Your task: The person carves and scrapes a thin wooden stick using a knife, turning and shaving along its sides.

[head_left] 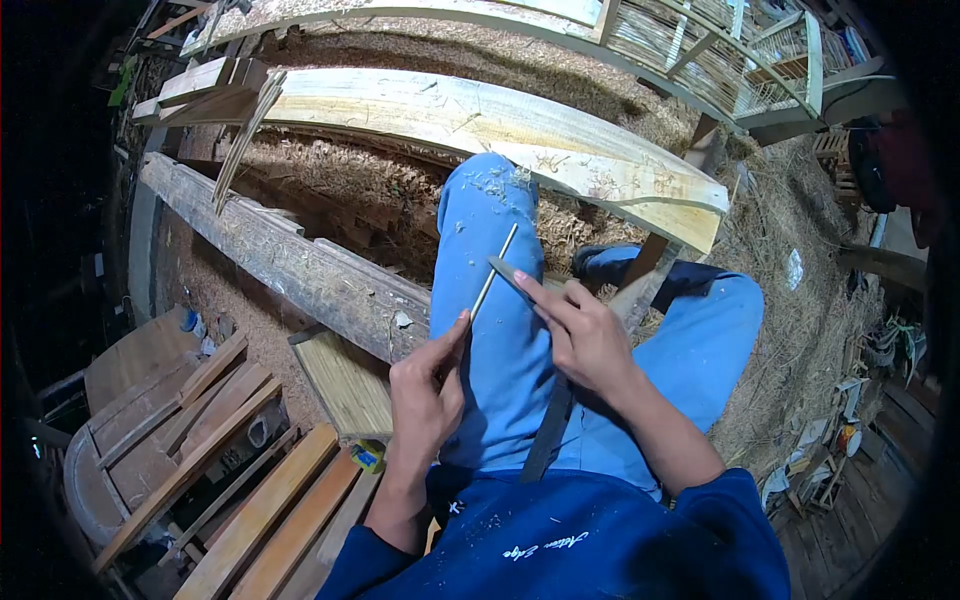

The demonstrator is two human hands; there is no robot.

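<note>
My left hand is closed around the lower end of a thin pale stick, which slants up over my left thigh. In my right hand is a knife, its short dark blade laid against the stick about midway, with the index finger stretched along it. The rest of the knife is hidden by my palm. Below my right wrist a dark flat strip runs toward my waist; whether it belongs to the knife I cannot tell. Small shavings dot my raised knee.
A bundle of thin sticks leans across a weathered beam and a pale plank. Wooden slats lie at lower left, near a yellow-green object. Shavings cover the ground. A slatted frame stands at upper right.
</note>
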